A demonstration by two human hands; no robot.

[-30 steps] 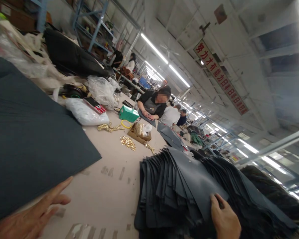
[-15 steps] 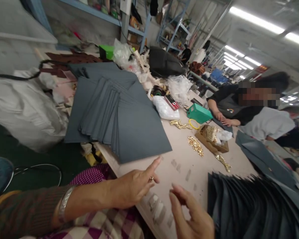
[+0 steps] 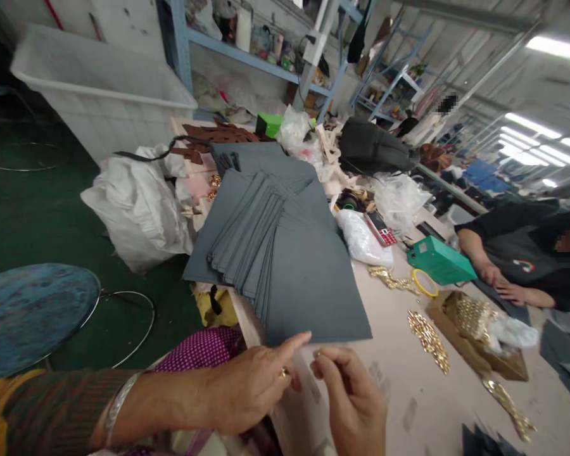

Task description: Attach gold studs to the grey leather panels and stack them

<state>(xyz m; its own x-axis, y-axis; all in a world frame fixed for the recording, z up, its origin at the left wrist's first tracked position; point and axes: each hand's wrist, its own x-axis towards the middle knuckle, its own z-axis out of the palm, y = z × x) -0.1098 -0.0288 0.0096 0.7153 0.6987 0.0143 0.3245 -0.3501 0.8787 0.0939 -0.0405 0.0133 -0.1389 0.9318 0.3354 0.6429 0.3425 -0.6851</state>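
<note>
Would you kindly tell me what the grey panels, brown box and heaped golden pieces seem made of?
Grey panels: perhaps leather or coated fabric, smooth and matt. Brown box: likely cardboard, dull with thin walls. Golden pieces: shiny metal or plated plastic, judging by bright glints.

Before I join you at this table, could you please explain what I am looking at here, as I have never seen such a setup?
There is no machine: these are a person's bare hands, seen from a camera worn on that person's head. The left hand points its index finger at the near edge of the fanned dark sheets and holds nothing visible. The right hand has its fingertips pinched; whether they grip something small is unclear. On the table also lie a heap of gold-coloured pieces, a cardboard box, a green box and a yellow ring. Across it, a co-worker's hands rest on dark material.
</note>
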